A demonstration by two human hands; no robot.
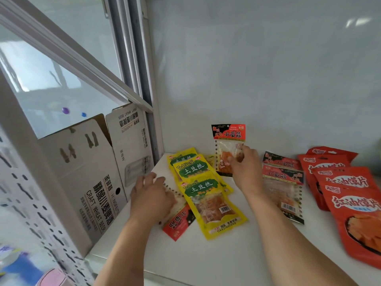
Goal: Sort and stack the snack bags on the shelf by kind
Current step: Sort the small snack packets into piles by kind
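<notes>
on the white shelf (206,256), snack bags lie in loose groups by kind. toward the left, the yellow bags (206,190) overlap one another in a fanned pile, green labels facing up, the nearest one showing brownish strips through its clear window and a barcode. in the middle right, two red-and-black bags (284,178) with clear windows lie stacked, one partly over the other. at the far right, the orange-red pouches (348,193) are layered front to back, the nearest showing a picture of orange slices.

the right hand (245,168) is raised above the shelf, thumb and fingers pinched on the clear lower part of a lifted red-and-black bag (227,145), which it holds upright with its printed header on top, between the yellow pile and the red-and-black stack.

the left hand (152,195) rests palm down with curled fingers on another red-and-black bag (177,219), which lies flat at the left of the yellow pile, its red header pointing toward the shelf's front edge and one side tucked under the nearest yellow bag; whether the fingers actually grip it cannot be told.

left of the shelf stands an open cardboard box (92,182) printed "craft wheat beer", flaps up; its contents are hidden.
</notes>
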